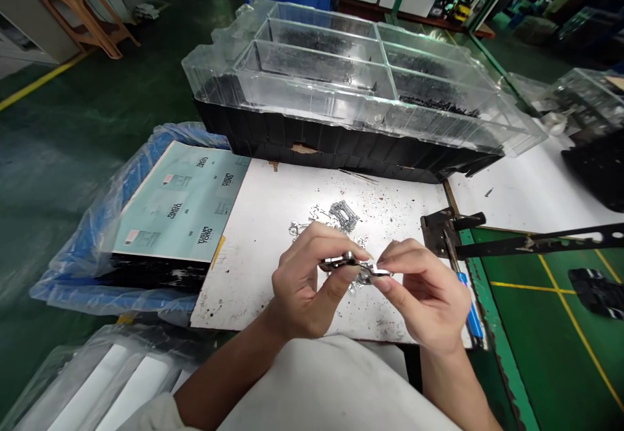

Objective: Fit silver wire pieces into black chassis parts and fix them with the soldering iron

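Note:
Small shiny metal parts [344, 261] are pinched between the fingers of my left hand [312, 281], above the white board [253, 223]. The fingertips of my right hand [424, 288] close on a flat metal piece [381, 272] that meets the parts at my left fingertips. Whether the pieces are joined cannot be made out. Behind and below my fingers lie loose silvery parts [344, 215] in a small heap, partly hidden by my hands.
A clear divided tray [312, 90] on a black base stands behind the board. A blue, plastic-lined crate [160, 304] with printed sheets [180, 203] is at left. At right are a metal lever [541, 241] and a blue-handled tool [472, 311].

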A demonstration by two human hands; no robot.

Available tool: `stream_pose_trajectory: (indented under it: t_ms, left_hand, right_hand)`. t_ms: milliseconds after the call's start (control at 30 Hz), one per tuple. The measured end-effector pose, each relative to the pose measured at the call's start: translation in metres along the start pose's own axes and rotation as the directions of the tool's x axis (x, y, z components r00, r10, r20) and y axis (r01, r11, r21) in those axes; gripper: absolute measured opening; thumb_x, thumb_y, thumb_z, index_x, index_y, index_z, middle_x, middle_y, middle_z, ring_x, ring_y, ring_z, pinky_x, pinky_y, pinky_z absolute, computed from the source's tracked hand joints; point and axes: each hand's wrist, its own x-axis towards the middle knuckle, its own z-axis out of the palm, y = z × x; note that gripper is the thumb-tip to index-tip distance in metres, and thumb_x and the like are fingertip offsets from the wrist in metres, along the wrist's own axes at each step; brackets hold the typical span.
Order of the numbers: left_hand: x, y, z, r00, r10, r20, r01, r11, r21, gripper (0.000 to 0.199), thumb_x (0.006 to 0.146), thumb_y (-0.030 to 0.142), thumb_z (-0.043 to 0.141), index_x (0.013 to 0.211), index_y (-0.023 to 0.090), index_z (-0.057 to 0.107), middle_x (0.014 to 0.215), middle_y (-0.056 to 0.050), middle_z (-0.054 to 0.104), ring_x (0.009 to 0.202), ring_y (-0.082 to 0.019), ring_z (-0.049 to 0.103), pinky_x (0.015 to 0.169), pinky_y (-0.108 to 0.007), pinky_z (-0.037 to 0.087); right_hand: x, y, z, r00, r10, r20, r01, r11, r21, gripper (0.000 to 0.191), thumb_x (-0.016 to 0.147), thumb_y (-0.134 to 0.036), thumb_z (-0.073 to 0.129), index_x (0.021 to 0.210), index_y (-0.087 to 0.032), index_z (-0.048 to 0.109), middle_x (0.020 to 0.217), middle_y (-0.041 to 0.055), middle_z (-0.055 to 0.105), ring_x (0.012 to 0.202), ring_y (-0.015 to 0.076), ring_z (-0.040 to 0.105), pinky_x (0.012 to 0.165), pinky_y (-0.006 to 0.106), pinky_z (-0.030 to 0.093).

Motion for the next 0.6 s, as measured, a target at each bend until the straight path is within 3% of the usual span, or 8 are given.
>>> stream_pose_trajectory:
  t_ms: [167,333,467,600]
  left_hand:
    - [0.003,-0.001,0.007,0.995,0.087,0.056,-0.088,0.996,0.011,0.015,0.094,0.019,0.064,0.107,0.018,0.072,0.088,-0.007,0.070,0.075,-0.018,0.065,0.062,-0.032,0.057]
    - [0.010,0.000,0.020,0.987,0.112,0.117,-0.109,0.993,-0.035,0.015,0.095,0.019,0.065,0.108,0.017,0.072,0.088,-0.008,0.071,0.075,-0.018,0.065,0.063,-0.032,0.057]
    - [0.014,0.001,0.031,0.981,0.069,0.183,-0.057,0.996,-0.069,0.013,0.097,0.022,0.062,0.104,0.019,0.073,0.086,-0.007,0.070,0.074,-0.017,0.065,0.062,-0.031,0.056]
    - [0.018,0.000,0.038,0.963,0.014,0.268,0.009,0.996,-0.087,0.016,0.095,0.021,0.064,0.106,0.019,0.075,0.086,-0.008,0.069,0.071,-0.017,0.065,0.060,-0.030,0.054]
  right_hand:
    - [-0.003,-0.001,-0.013,0.973,-0.229,0.041,0.232,0.939,-0.253,0.034,0.084,-0.003,0.068,0.112,-0.023,0.067,0.081,0.0053,0.066,0.067,0.0204,0.061,0.052,0.034,0.051]
    - [-0.009,0.004,-0.021,0.948,-0.319,-0.015,0.302,0.911,-0.280,0.037,0.083,-0.001,0.067,0.116,-0.017,0.067,0.081,0.0065,0.064,0.068,0.0203,0.059,0.050,0.034,0.049]
    - [-0.016,0.010,-0.025,0.969,-0.231,-0.093,0.220,0.969,-0.112,0.032,0.087,-0.005,0.066,0.115,-0.020,0.068,0.082,0.0058,0.063,0.070,0.0201,0.059,0.054,0.035,0.049]
    - [-0.025,0.014,-0.030,0.996,0.020,-0.083,-0.005,0.984,0.177,0.013,0.091,-0.015,0.069,0.102,-0.023,0.068,0.079,0.0031,0.062,0.071,0.0185,0.058,0.060,0.035,0.050]
